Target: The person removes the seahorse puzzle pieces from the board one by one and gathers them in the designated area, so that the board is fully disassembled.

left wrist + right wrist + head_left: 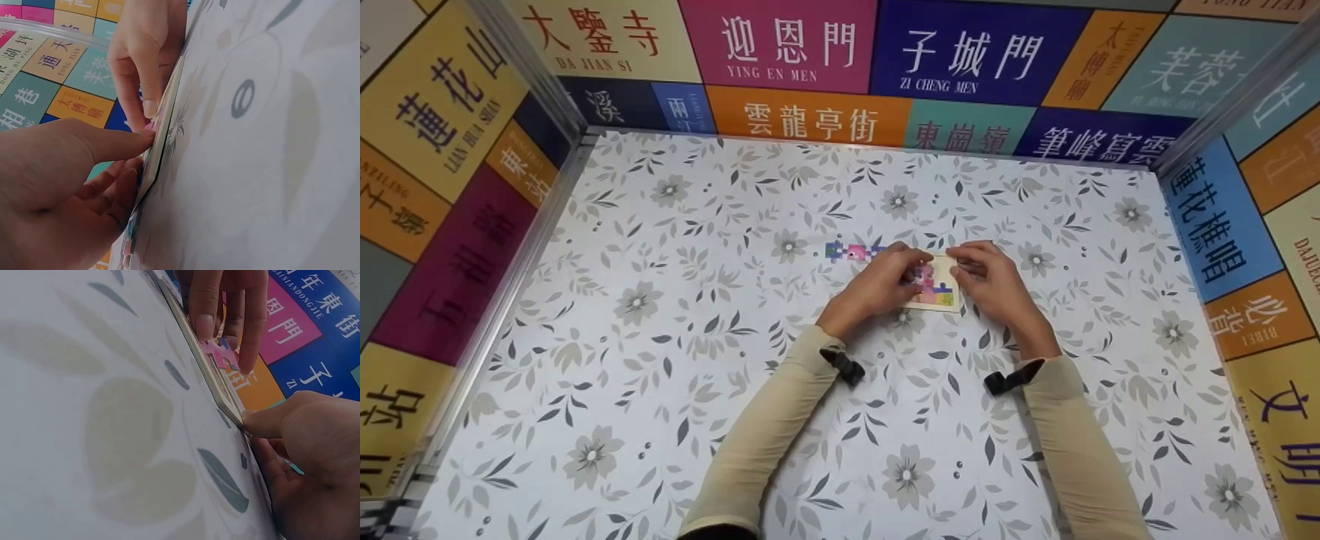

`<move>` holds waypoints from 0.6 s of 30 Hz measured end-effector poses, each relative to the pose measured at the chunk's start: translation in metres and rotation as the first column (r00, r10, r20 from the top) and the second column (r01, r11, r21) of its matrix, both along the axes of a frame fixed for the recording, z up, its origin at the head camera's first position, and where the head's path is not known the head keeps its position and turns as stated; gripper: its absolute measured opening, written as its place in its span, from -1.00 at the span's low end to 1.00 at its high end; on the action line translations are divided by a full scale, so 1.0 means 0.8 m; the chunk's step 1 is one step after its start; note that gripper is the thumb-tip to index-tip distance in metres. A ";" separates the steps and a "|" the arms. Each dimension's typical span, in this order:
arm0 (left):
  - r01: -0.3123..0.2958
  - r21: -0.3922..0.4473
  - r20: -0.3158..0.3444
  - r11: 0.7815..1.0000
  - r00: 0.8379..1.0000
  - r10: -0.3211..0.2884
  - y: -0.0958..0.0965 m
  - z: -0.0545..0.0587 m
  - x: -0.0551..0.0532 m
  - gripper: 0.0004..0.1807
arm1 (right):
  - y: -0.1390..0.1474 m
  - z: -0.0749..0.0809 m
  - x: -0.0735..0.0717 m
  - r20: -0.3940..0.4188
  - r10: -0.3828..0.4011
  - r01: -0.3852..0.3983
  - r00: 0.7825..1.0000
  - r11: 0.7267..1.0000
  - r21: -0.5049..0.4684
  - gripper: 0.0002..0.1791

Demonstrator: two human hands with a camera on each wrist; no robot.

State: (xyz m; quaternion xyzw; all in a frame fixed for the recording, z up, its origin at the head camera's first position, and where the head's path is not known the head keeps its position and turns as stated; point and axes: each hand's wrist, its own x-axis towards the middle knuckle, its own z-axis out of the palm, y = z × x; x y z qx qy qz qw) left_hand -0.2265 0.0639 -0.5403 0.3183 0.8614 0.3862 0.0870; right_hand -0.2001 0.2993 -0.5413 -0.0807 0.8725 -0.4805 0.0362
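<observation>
at a puzzle tray [943,268], left fingers [203,309] narrowly pinching a pink piece [224,356], right fingers [273,422] seemingly pinching the rim [214,385]

Tray [937,307]: wood by its look, pale and unpainted along the edge; smooth, matt.
Pink piece [222,354]: thin card or wood, which of the two cannot be told; printed face smooth.
Loose pieces [856,253]: smooth, printed upper faces; core too small to tell.
Counter [585,337]: faced with a smooth printed sheet, paper-like or plastic; matt.
Wall panels [787,49]: flat, smooth print; mostly matt.
Rail [56,32]: hard and glossy, with bright streaks.
Sleeves [771,420]: thin cloth, matt, lightly creased.
Wrist mounts [851,371]: black, plastic-looking.
</observation>
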 end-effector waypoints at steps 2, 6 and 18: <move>-0.004 0.000 -0.010 1.000 1.000 0.004 0.001 0.001 0.000 -0.50 | -0.003 0.006 0.003 -0.006 0.006 -0.006 1.000 1.000 0.008 -0.59; -0.003 0.003 -0.030 1.000 1.000 0.004 0.001 0.001 0.001 -0.53 | 0.007 -0.011 -0.005 -0.024 0.012 -0.012 1.000 1.000 0.004 -0.60; -0.019 0.000 -0.037 1.000 0.999 0.019 -0.005 0.003 0.001 -0.54 | 0.011 -0.027 -0.013 -0.021 -0.008 0.007 1.000 1.000 -0.010 -0.59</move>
